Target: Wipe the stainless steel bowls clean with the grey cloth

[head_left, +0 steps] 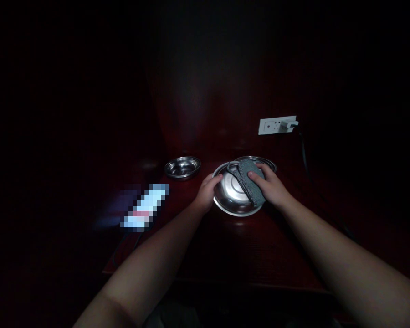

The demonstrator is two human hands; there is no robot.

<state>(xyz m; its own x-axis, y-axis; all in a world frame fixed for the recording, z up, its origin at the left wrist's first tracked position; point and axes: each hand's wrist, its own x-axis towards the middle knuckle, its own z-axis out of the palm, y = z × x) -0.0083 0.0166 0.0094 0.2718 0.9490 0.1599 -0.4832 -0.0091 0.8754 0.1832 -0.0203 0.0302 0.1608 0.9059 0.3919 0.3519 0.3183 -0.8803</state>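
A shiny metal bowl [229, 193] is tilted toward me above the dark red table. My left hand [207, 193] grips its left rim, thumb on the inside and the other fingers hidden behind. In my right hand [269, 184] is a grey cloth [252, 182] with a dark, speckled edge, pressed between thumb and fingers. The cloth lies over the right side of the bowl and covers part of its inside. Behind them, a second metal bowl [268, 163] shows only in part.
Another metal bowl [182, 168] stands at the back left of the table [239, 259]. A lit, pixelated screen [146, 207] lies to the left, with thin cables near it. On the back wall, a white socket [271, 125] holds a plug [289, 124], whose cord [304, 157] hangs down at the right.
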